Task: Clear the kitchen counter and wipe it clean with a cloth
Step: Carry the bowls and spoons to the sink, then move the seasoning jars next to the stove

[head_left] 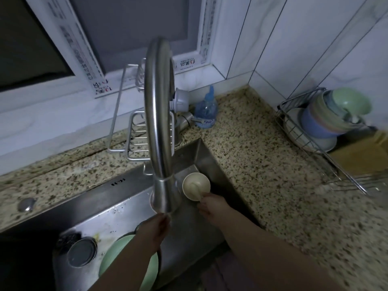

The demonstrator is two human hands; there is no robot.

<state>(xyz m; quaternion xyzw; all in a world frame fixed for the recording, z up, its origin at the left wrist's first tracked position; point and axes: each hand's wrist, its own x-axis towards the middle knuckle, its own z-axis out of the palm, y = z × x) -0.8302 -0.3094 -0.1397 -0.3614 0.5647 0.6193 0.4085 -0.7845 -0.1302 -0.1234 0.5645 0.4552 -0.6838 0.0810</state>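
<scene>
While R fingers [204, 203] pinch it, cup [196, 186] tilts sideways

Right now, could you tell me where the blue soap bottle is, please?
In the head view, the blue soap bottle stands upright on the speckled counter behind the sink, just right of the faucet's base, below the window sill.

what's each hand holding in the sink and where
Right hand grips the small cream bowl by its near rim. Left hand sits under the tap's spout; hold unclear.
</scene>
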